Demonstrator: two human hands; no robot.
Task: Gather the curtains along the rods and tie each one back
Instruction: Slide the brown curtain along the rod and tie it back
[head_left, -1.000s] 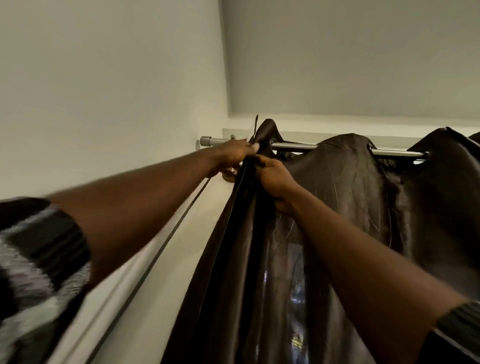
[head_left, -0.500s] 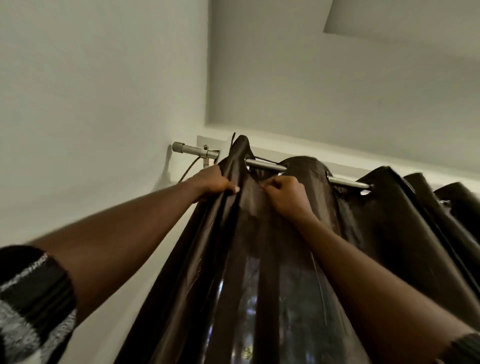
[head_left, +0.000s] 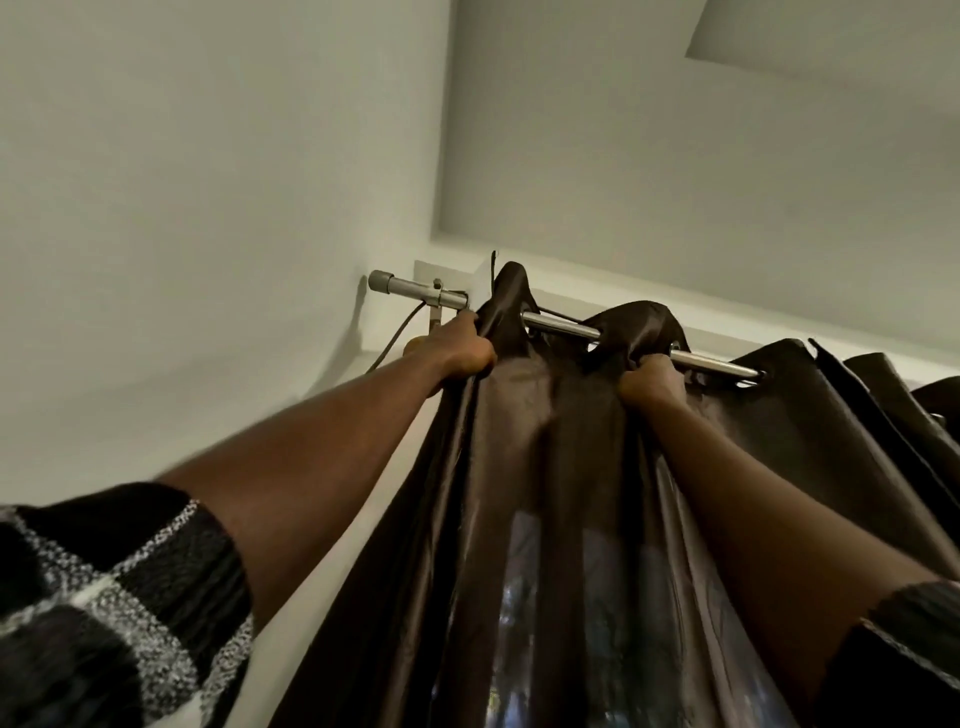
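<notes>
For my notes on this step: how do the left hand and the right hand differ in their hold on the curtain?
The left hand holds the curtain's outer edge near the rod's capped end; the right hand holds a fold farther along. The left hand's grip is at the fabric's side; the right hand's bunches fabric just under the rod. Both are closed on the curtain.

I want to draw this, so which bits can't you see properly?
Head view:
1. Bottom of the curtain: cut off by the lower edge.
2. Fingertips of the left hand and right hand: buried in its folds.
3. Right end of the curtain rod: hidden behind folds.
</notes>
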